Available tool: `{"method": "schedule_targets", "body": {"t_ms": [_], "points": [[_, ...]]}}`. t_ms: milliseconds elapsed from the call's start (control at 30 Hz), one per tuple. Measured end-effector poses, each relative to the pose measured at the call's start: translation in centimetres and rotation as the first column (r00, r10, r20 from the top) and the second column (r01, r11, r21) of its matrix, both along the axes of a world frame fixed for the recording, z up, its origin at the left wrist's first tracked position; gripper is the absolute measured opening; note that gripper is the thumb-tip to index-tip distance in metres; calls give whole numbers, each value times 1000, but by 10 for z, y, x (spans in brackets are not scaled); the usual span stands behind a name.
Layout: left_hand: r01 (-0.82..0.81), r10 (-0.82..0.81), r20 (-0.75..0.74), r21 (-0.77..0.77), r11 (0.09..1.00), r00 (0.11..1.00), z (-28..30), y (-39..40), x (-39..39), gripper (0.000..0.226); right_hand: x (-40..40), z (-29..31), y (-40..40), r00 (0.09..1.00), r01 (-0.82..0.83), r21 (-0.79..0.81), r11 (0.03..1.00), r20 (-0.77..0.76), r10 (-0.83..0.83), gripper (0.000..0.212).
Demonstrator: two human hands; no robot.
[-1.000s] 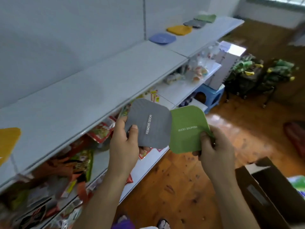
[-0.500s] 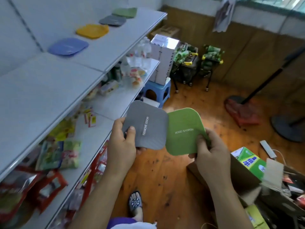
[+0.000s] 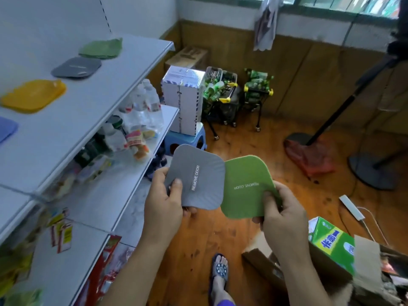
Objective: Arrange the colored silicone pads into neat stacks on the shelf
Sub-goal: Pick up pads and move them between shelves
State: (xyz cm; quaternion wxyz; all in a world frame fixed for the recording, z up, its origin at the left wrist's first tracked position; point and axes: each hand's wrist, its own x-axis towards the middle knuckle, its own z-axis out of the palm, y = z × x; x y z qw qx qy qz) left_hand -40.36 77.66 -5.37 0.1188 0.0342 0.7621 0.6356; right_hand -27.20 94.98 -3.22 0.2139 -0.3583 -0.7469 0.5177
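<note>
Both forearms reach up from the near edge, bare, converging toward the middle of the view. Left hand (image 3: 164, 200): back of hand toward the camera, thumb laid flat over the near left corner of a grey pad (image 3: 196, 176), fingers curled beneath it, fingertips just showing under its near edge. Right hand (image 3: 281, 214): back of hand also up, thumb pressed on the near right part of a green pad (image 3: 245, 186), fingers wrapped under it. The hands are level, apart, neither touching the other. A sandalled foot (image 3: 219, 272) stands on the floor between the forearms.
</note>
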Motion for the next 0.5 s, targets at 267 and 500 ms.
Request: {"method": "schedule_targets", "body": {"t_ms": [267,500], "points": [[-174,174,-10,24,985,985,20,69,-90,20,-127,20,99,980,-192,37,981,-50,193,31],[-410,412,-41,50,911,910,28,57,-171,21,-260,18,95,921,-387,35,922,-39,388,34]]}}
